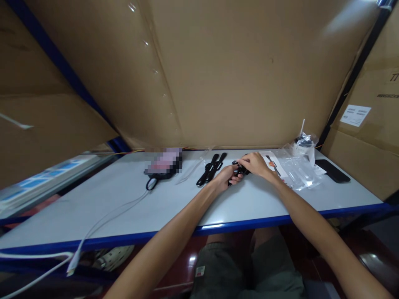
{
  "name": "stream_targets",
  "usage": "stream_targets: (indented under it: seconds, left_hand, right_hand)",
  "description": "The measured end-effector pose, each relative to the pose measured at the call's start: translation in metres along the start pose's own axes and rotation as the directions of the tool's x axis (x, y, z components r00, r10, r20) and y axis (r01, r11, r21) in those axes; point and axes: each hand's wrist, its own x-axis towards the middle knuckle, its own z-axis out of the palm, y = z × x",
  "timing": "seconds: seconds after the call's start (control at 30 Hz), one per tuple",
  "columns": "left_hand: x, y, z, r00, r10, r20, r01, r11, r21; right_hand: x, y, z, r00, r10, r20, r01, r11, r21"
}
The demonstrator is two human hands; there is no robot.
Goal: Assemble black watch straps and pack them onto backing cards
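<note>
Both the left hand (227,175) and right hand (255,163) curl their fingers closed around a black object (240,169) over the desk (174,207); two long black tools (208,169) lie side by side just left, before a cardboard wall (224,83).

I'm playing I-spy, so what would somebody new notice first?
Probably the left hand and right hand, holding a glossy black object right of the middle. Left of them, two long black tools lie side by side on the table. Clear plastic packaging shines to the right.
</note>
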Motion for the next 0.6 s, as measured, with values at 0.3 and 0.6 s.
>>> stream_targets:
  seconds: [0.3, 0.6]
  left_hand:
    - [0.0009, 0.0002, -0.0019, 1.000, -0.016, -0.004, 0.016, 1.000, 0.015]
    - [-0.0023, 0.0001, 0.0037, 0.998, 0.044, -0.038, -0.043, 0.999, 0.012]
  right_hand:
    - [0.0002, 0.0078, 0.0012, 1.000, -0.003, -0.022, 0.001, 0.994, -0.109]
    - [0.0038, 0.0067, 0.0081, 0.998, -0.024, -0.056, 0.030, 0.993, 0.110]
